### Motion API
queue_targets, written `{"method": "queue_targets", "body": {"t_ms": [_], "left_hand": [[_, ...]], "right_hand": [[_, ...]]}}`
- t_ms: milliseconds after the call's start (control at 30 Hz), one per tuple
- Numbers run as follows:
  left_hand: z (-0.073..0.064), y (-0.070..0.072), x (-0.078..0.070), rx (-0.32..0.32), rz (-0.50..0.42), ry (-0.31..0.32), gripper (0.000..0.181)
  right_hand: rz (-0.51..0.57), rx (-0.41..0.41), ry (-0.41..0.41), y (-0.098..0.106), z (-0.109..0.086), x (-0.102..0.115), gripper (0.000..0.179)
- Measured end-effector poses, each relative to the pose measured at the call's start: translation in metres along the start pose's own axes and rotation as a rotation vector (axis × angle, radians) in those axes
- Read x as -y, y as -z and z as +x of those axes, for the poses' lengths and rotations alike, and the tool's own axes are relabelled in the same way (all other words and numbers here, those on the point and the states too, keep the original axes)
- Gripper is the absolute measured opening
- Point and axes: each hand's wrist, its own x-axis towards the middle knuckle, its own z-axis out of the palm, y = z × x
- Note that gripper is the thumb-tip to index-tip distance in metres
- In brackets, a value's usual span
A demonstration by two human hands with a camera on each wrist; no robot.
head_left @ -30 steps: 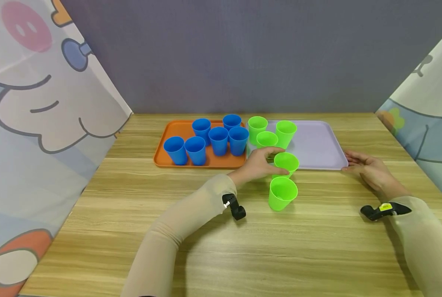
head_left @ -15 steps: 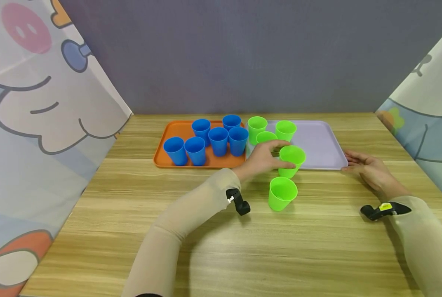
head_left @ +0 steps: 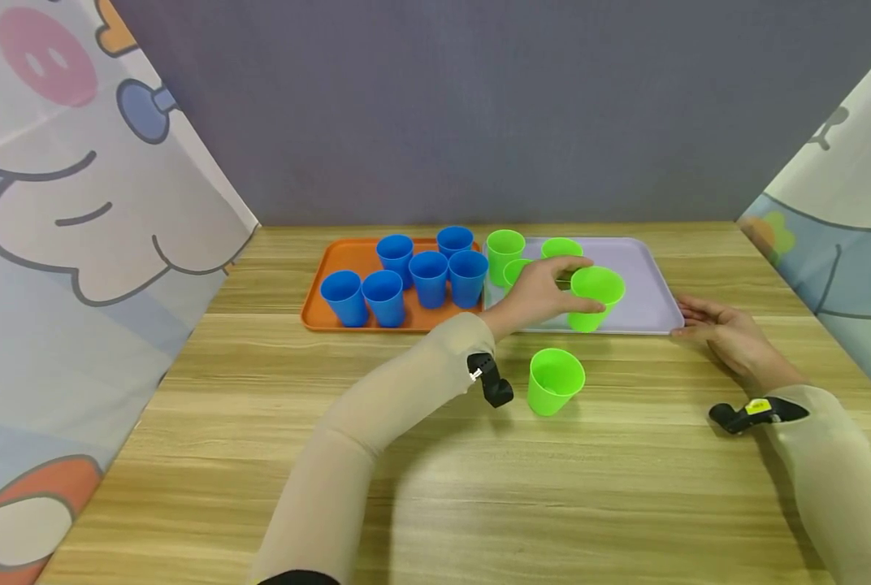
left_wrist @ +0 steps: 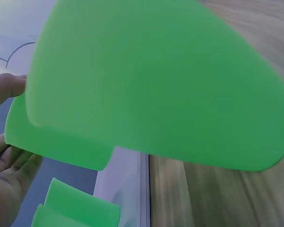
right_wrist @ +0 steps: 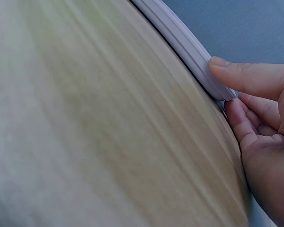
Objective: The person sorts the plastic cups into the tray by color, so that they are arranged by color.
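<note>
A green plastic cup (head_left: 592,305) is held upright by its side between the thumb and fingers of my left hand (head_left: 538,296), over the front part of the lilac tray (head_left: 629,272). My right hand (head_left: 735,341) pinches that tray's front right corner; in the right wrist view the thumb (right_wrist: 246,78) rests on its rim. Another green cup (head_left: 555,386) stands on the table just in front of the tray. It looms large in the left wrist view, with the held cup (left_wrist: 61,146) behind it. On the tray's left side stand three green cups (head_left: 505,256), partly hidden by my left hand.
An orange tray (head_left: 348,256) adjoins the lilac one on the left and bears several blue cups (head_left: 430,284). Both trays lie on a wooden table (head_left: 552,504), near a grey wall (head_left: 479,106) at the back. Printed cloths (head_left: 77,244) hang at either side.
My left hand has moved right and away from me, carrying the green cup from the table's front area over the lilac tray. The right hand stays at the tray's corner.
</note>
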Motion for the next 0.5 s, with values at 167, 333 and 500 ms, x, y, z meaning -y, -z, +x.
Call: {"method": "queue_targets", "body": {"t_ms": [167, 333, 500], "left_hand": [[0.008, -0.004, -0.003, -0.009, -0.003, 0.026, 0.07], [0.015, -0.007, -0.003, -0.006, -0.023, 0.03, 0.069], [0.021, -0.011, 0.001, -0.006, -0.013, 0.02, 0.07]], "right_hand": [[0.008, 0.003, 0.007, 0.0, 0.0, 0.0, 0.056], [-0.005, -0.002, -0.002, 0.0, 0.0, 0.0, 0.056], [0.004, 0.002, 0.004, -0.001, 0.0, 0.001, 0.056]]}}
